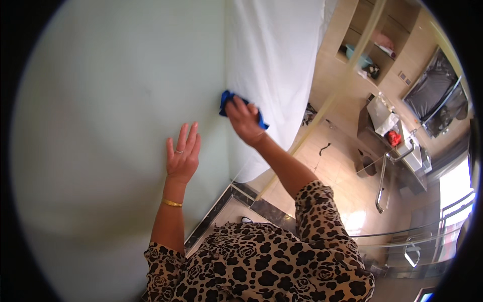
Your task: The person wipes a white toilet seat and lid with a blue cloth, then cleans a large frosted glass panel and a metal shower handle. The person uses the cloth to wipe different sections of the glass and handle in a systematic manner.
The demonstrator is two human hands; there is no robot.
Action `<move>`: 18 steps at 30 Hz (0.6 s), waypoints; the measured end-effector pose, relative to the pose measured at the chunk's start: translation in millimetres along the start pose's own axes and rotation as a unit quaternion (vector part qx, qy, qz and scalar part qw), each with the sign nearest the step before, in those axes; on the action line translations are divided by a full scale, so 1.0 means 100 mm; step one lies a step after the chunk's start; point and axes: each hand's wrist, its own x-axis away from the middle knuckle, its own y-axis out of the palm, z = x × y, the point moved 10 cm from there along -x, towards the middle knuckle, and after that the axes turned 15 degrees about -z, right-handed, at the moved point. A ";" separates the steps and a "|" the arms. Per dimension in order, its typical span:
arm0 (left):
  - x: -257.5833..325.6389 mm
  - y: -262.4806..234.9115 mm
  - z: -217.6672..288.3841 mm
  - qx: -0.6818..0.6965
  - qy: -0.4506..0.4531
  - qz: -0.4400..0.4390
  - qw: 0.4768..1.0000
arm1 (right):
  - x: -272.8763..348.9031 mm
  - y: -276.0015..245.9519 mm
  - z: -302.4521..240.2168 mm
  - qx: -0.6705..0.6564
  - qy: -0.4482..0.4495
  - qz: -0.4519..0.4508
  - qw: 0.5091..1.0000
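Observation:
My left hand [183, 157] lies flat with its fingers stretched out on a smooth pale green panel [126, 90]. It wears a ring and a gold bracelet and holds nothing. Up and to the right, my right hand [245, 121] presses a blue cloth [225, 103] where the panel meets a hanging white sheet [274, 55]. The cloth pokes out on both sides of the fingers. Part of it is hidden under the palm.
On the right, beyond a glass edge [347, 80], is a bathroom with a counter [385, 118] holding a red item [394, 138]. A metal handle [381, 186] sticks out there. Wall shelves [375, 45] hold a light blue basin [354, 54]. A dark sill [211, 216] runs along the floor.

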 end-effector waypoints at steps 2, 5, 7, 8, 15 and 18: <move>0.03 0.00 -0.05 0.021 -0.005 0.001 1.000 | 0.35 0.31 -0.31 0.055 -0.029 -0.065 0.996; 0.01 -0.02 -0.05 0.003 0.002 -0.008 1.000 | 1.17 0.86 -0.66 0.066 -0.111 -0.211 0.969; 0.01 -0.02 -0.05 -0.003 0.007 -0.001 1.000 | 1.60 1.08 -0.80 0.041 -0.166 -0.297 0.939; 0.00 -0.01 -0.02 -0.002 0.011 0.004 1.000 | 1.79 1.11 -0.80 0.117 -0.204 -0.285 0.929; 0.04 0.07 0.03 0.000 -0.001 0.002 1.000 | 0.81 -0.11 -0.11 0.042 -0.074 -0.150 0.985; 0.14 0.15 -0.02 -0.006 -0.005 -0.031 0.999 | 0.36 -0.52 0.06 -0.037 -0.029 -0.104 0.993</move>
